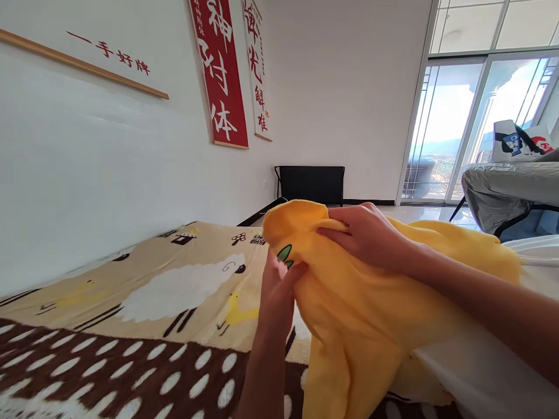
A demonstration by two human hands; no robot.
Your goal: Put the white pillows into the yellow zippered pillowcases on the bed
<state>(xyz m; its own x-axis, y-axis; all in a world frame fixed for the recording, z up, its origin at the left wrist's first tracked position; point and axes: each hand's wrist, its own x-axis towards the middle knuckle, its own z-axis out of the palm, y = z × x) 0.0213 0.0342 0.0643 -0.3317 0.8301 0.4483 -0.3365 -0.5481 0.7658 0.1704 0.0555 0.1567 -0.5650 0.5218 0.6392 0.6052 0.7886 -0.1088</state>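
A soft yellow garment (pixel 349 308) with a green leaf-shaped patch hangs between my hands, its lower folds draping toward me. My left hand (pixel 279 279) pinches its edge beside the green patch, thumb on top. My right hand (pixel 367 233) grips a fold of the same cloth higher up, fingers closed around it. More of the yellow fabric spreads to the right behind my right forearm. Which part of the garment each hand holds, I cannot tell.
Below lies a blanket (pixel 174 291) with sheep, chicks and a brown dotted border. A black folding chair or panel (pixel 312 183) stands by the far wall. To the right are a grey-covered table (pixel 515 180) with a printed bag (pixel 519 141) on it and glass doors (pixel 445 128).
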